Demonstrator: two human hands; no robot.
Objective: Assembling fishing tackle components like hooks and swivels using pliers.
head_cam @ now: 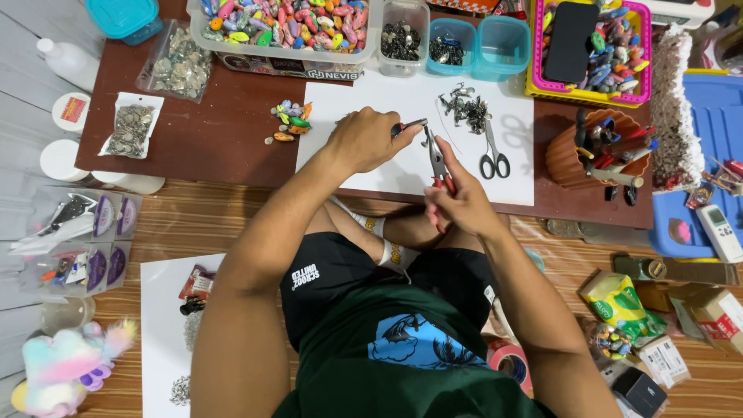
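At frame centre I see my left hand (368, 139) pinching a small red-and-silver piece (406, 127), steadying it, while my right hand (458, 203) clamps red-handled metal pliers (436, 157) for leverage over the white paper sheet (364, 176).

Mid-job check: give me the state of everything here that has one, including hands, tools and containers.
left hand: closed on a small red-tipped piece
right hand: gripping the pliers
pliers: held, tip toward the left hand
scissors: flat on the white sheet, shut
blue tubs: lids off
phone: screen dark
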